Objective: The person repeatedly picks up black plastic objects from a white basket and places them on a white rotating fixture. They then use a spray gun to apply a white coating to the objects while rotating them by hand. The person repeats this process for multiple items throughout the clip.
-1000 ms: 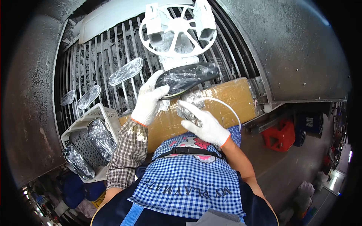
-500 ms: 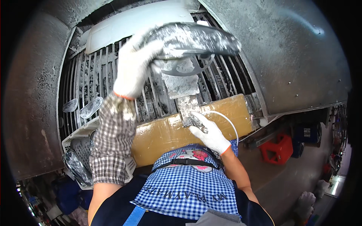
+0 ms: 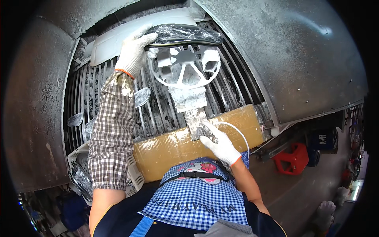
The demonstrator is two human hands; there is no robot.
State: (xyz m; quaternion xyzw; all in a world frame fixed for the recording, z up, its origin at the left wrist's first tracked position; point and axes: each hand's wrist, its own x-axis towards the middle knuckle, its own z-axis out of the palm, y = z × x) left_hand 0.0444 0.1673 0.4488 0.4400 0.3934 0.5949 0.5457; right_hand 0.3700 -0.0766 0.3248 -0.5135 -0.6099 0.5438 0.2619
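My gloved left hand point(image 3: 134, 51) grips the left end of a glossy black, elongated piece wrapped in clear film point(image 3: 185, 35). The piece lies over the far part of a round, spoked, white-coated stand point(image 3: 187, 73), partly hiding it. Whether it rests on the stand cannot be told. Below the stand, a powder-crusted block point(image 3: 188, 98) sits above a flat metal bar point(image 3: 195, 120). Close to my body, my gloved right hand point(image 3: 221, 144) is closed round a small metal tool beside that bar, mostly hidden by the fingers. A thin white hose point(image 3: 239, 132) curves nearby.
Dusty slats point(image 3: 112, 79) lie under the stand, between metal side walls point(image 3: 284, 59). A tape-covered brown box point(image 3: 162, 152) crosses in front of me. Clear oval shells point(image 3: 142, 97) lie on the slats. A white basket point(image 3: 135, 173) stands left; a red stool point(image 3: 292, 158) stands right.
The black piece has moved left, and the white speckling on it no longer shows. My left hand moved slightly left and up. The spoked stand shows more fully; another oval shell is uncovered.
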